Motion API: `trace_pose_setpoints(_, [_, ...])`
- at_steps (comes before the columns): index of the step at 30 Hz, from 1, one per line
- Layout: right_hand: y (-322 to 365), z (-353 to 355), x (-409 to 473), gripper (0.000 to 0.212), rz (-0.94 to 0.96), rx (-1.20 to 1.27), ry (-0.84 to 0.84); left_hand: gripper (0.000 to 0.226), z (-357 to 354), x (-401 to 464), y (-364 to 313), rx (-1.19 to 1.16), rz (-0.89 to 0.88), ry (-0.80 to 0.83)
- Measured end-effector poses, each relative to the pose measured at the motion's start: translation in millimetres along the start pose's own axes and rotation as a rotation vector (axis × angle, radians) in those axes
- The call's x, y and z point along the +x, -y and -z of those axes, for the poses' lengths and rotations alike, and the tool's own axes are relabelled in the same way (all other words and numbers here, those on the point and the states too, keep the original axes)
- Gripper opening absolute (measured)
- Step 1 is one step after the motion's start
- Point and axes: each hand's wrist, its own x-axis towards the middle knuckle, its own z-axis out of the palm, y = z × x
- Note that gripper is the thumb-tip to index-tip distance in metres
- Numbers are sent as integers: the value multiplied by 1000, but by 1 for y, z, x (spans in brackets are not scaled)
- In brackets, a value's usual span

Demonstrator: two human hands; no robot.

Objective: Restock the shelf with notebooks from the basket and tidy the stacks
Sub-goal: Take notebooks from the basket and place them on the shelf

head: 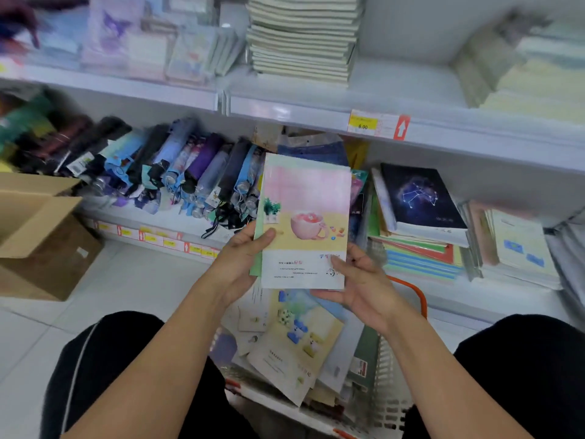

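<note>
A thin stack of notebooks [305,213], its top cover showing a pink cup, is held upright in front of the lower shelf. My left hand [243,261] grips its left edge with the thumb on the cover. My right hand [357,280] holds the bottom right corner. Below them, between my knees, stands a white basket [384,369] with an orange handle, holding several more notebooks [297,343]. On the lower shelf to the right sit notebook stacks, one topped by a dark constellation cover [421,198].
Folded umbrellas [177,172] lie in a row on the lower shelf at left. An open cardboard box [41,236] stands on the floor at far left. The upper shelf carries a tall pale green notebook stack [304,36] and a price tag [364,122].
</note>
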Motion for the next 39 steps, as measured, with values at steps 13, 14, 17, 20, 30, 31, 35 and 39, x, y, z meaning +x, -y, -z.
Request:
trace_pose_setpoints(13, [236,-108,18,26,467,-294,-24,21,-83,33,-226,434,-508,-31])
trace_pose_setpoints(14, [253,-114,23,25,484,-339,-52,20,-89,43,-243,425,-506,-28])
trace_pose_setpoints(17, [309,-135,49,20,502,-355,-127,22,-110,71,-297,374,-458,-73])
trace_pose_setpoints(20, [354,-154,80,13,489,-239,-169,26,-121,89,-342,311,-407,-162])
trace_pose_setpoints(30, [105,-55,60,14,483,-419,-446,4,-20,56,-52,734,-454,-541])
trace_pose_setpoints(31, [51,-34,62,15,359,-471,-493,4,-8,50,0,820,-256,-486])
trace_pose_setpoints(35, [-121,47,51,45,-359,-745,-553,61,33,12,152,1170,355,-303])
trace_pose_setpoints(39, [-204,93,30,56,-643,-719,-497,72,43,-1,181,1412,390,-280])
